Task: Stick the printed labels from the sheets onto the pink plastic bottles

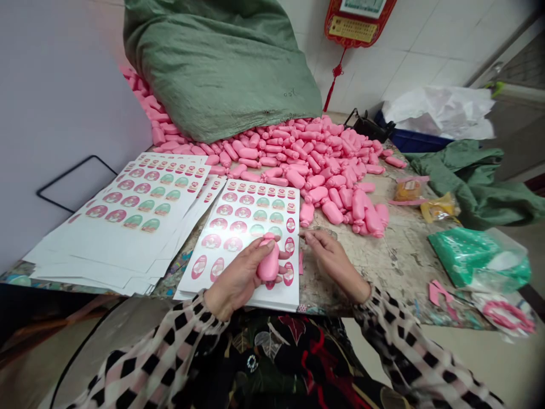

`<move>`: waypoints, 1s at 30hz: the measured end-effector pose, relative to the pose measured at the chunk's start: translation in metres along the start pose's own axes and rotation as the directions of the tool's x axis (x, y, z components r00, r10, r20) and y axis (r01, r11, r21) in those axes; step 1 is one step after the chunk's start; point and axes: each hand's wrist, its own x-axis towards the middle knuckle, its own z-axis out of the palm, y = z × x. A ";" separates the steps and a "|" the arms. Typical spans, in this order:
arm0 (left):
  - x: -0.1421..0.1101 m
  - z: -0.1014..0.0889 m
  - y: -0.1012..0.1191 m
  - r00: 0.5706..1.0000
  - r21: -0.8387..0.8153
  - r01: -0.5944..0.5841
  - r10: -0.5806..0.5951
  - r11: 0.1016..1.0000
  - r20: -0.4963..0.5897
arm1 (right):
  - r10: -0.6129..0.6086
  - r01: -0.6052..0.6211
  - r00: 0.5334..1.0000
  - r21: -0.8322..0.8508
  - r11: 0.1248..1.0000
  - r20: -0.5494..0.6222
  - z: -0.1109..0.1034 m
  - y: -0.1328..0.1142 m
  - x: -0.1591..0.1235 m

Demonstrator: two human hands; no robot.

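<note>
Two bare hands hover over a label sheet (251, 227): the left hand (236, 278) curls its fingers (260, 249) around a pink plastic bottle (269, 266), while the right hand (334, 266) pinches its fingertips (307, 236) together just beside it.

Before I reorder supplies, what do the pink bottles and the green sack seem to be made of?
The pink bottles look like moulded plastic with a smooth, matte finish: their rounded forms and even colour suggest it, though the exact plastic can't be told. The green sack looks like woven plastic fabric, judging by its fine weave and dull sheen.
</note>
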 end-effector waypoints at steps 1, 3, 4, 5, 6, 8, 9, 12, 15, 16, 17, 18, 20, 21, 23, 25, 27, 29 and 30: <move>0.003 -0.001 0.004 1.000 0.067 -0.015 0.015 0.998 0.004 | -0.017 0.012 0.999 -0.112 0.994 -0.046 -0.004 0.007 0.009; 0.011 -0.003 0.011 0.997 0.256 -0.077 0.079 0.964 0.002 | -0.050 0.023 0.995 -0.294 0.956 -0.085 -0.008 0.016 0.024; 0.016 -0.003 0.014 0.991 0.396 -0.118 0.130 0.911 -0.005 | -0.065 0.028 0.994 -0.362 0.932 -0.090 -0.008 0.017 0.030; 0.022 -0.003 0.017 0.981 0.560 -0.158 0.195 0.813 -0.007 | -0.080 0.036 0.993 -0.420 0.907 -0.089 -0.007 0.017 0.034; 0.028 -0.002 0.020 0.964 0.725 -0.191 0.267 0.662 0.009 | -0.094 0.042 0.992 -0.471 0.881 -0.088 -0.005 0.016 0.038; 0.040 0.000 0.024 0.920 0.946 -0.206 0.378 0.250 0.101 | -0.116 0.051 0.990 -0.561 0.826 -0.081 -0.002 0.011 0.043; 0.046 0.001 0.026 0.905 0.979 -0.193 0.399 0.070 0.150 | -0.121 0.054 0.990 -0.597 0.801 -0.073 0.000 0.009 0.045; 0.062 0.004 0.027 0.891 0.978 -0.137 0.411 -0.154 0.190 | -0.115 0.057 0.992 -0.660 0.749 -0.044 0.003 0.005 0.048; 0.073 0.004 0.025 0.903 0.981 -0.114 0.395 -0.156 0.168 | -0.106 0.073 0.994 -0.689 0.721 -0.005 0.002 0.004 0.052; 0.076 0.004 0.025 0.907 0.981 -0.108 0.388 -0.159 0.163 | -0.107 0.085 0.994 -0.694 0.715 0.011 0.001 0.004 0.053; 0.078 0.003 0.024 0.911 0.981 -0.105 0.380 -0.161 0.160 | -0.111 0.100 0.993 -0.699 0.708 0.031 0.000 0.003 0.054; 0.081 0.002 0.024 0.915 0.981 -0.105 0.371 -0.163 0.160 | -0.115 0.118 0.992 -0.703 0.701 0.052 -0.002 0.003 0.055; 0.085 0.000 0.025 0.922 0.980 -0.113 0.350 -0.164 0.165 | -0.123 0.153 0.988 -0.709 0.689 0.094 -0.005 0.002 0.059; 0.087 0.000 0.026 0.925 0.979 -0.120 0.339 -0.165 0.170 | -0.126 0.170 0.985 -0.708 0.685 0.114 -0.007 0.001 0.060; 0.090 -0.001 0.028 0.931 0.978 -0.128 0.320 -0.167 0.176 | -0.127 0.192 0.981 -0.700 0.688 0.144 -0.010 0.001 0.063; 0.092 0.000 0.031 0.936 0.976 -0.133 0.303 -0.171 0.180 | -0.120 0.204 0.978 -0.679 0.705 0.169 -0.012 0.002 0.065; 0.093 0.001 0.033 0.940 0.975 -0.136 0.289 -0.175 0.183 | -0.110 0.208 0.976 -0.659 0.723 0.187 -0.013 0.003 0.067; 0.093 0.002 0.035 0.943 0.974 -0.138 0.277 -0.180 0.185 | -0.115 0.216 0.974 -0.645 0.733 0.196 -0.013 0.004 0.067; 0.093 0.002 0.035 0.944 0.974 -0.137 0.273 -0.183 0.184 | -0.126 0.221 0.973 -0.644 0.732 0.191 -0.013 0.004 0.067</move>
